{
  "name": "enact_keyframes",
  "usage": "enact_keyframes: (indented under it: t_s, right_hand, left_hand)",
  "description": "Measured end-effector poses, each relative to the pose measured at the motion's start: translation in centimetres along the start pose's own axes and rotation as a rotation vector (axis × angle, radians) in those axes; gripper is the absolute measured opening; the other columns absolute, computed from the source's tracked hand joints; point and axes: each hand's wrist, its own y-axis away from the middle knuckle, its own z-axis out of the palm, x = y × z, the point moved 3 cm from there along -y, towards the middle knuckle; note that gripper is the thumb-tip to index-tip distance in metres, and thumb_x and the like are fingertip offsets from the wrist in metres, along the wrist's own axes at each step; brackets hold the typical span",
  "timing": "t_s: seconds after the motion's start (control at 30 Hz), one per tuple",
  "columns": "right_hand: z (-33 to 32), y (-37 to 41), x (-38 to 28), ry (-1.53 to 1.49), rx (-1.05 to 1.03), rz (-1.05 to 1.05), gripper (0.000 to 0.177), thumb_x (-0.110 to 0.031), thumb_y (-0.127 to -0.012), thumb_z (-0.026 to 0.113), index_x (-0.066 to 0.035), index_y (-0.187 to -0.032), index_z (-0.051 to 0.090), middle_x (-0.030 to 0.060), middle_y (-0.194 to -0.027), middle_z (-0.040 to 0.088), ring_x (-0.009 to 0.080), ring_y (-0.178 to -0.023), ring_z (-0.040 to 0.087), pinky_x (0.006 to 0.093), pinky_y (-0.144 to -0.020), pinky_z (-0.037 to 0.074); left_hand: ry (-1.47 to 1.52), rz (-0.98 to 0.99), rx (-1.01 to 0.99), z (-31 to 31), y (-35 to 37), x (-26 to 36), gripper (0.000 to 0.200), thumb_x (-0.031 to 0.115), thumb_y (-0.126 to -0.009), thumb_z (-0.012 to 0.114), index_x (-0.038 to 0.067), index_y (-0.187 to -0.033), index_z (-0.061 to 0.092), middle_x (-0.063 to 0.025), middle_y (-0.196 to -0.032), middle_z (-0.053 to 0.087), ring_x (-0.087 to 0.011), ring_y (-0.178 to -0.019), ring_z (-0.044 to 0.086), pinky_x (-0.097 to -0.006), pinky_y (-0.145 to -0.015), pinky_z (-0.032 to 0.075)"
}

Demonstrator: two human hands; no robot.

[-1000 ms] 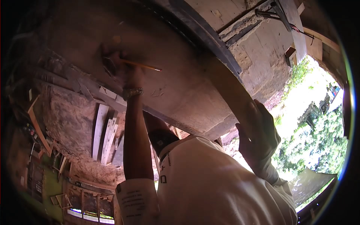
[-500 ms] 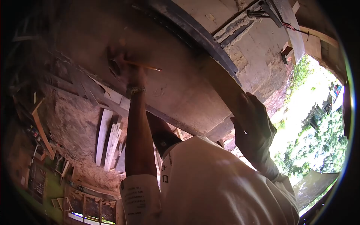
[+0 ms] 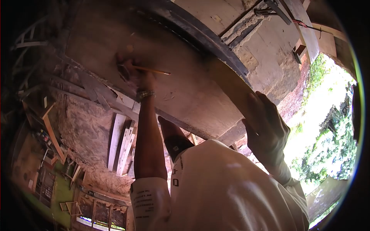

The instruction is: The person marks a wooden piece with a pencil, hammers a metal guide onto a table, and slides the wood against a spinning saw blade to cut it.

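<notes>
My left hand (image 3: 135,75), with a banded watch or bracelet at the wrist, is closed over a broad brown wooden sheet (image 3: 181,92). A pencil (image 3: 154,70) sticks out sideways from its fingers. A dark rounded object lies at the palm's outer side, too dim to name. Faint marks show on the sheet near the wrist. My right hand (image 3: 269,123) grips the near end of a long, flat wooden strip (image 3: 227,81), thumb on one side and fingers on the other. The strip runs along the sheet and looks curved in this wide lens.
A dark metal-like bar (image 3: 204,34) lies along the strip's far side. Past it are a pale worn worktop (image 3: 266,57) and a dark clamp-like tool (image 3: 279,11). White planks (image 3: 125,148) lean at the lower left. Bright foliage (image 3: 327,150) shows outside at right.
The whole view has shifted slightly, so the scene sits a little further right. Both hands keep their holds, and the pencil stays in my left hand.
</notes>
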Motion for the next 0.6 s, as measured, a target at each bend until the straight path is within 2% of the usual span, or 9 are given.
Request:
enact_keyframes:
  t_s: [0.2, 0.3, 0.6]
  right_hand:
    - [0.16, 0.08, -0.08, -0.001, -0.026, 0.066, 0.070, 0.001, -0.069, 0.082, -0.012, -0.135, 0.065, 0.0179, -0.128, 0.067, 0.0387, -0.102, 0.072, 0.0428, -0.079, 0.063]
    - [0.04, -0.33, -0.38, 0.007, -0.010, 0.007, 0.058, 0.001, -0.078, 0.075, -0.010, -0.134, 0.066, 0.0193, -0.122, 0.068, 0.0357, -0.098, 0.073, 0.0412, -0.079, 0.061]
    - [0.23, 0.17, -0.03, -0.017, 0.009, -0.009, 0.068, 0.002, -0.073, 0.078, -0.011, -0.138, 0.062, 0.0176, -0.124, 0.066, 0.0362, -0.098, 0.072, 0.0421, -0.078, 0.061]
  left_hand:
    - [0.019, -0.018, 0.003, -0.12, -0.17, 0.05, 0.019, 0.019, -0.091, 0.064, 0.008, -0.102, 0.053, -0.0251, -0.149, 0.050, -0.0436, -0.134, 0.050, -0.0592, -0.104, 0.039]
    - [-0.004, -0.035, -0.014, -0.30, -0.27, 0.32, 0.017, 0.015, -0.091, 0.061, 0.009, -0.103, 0.051, -0.0246, -0.150, 0.049, -0.0440, -0.136, 0.048, -0.0601, -0.106, 0.039]
    - [-0.021, -0.008, 0.001, -0.20, -0.31, 0.26, 0.021, 0.021, -0.093, 0.063, 0.009, -0.106, 0.051, -0.0241, -0.150, 0.049, -0.0435, -0.134, 0.050, -0.0593, -0.105, 0.040]
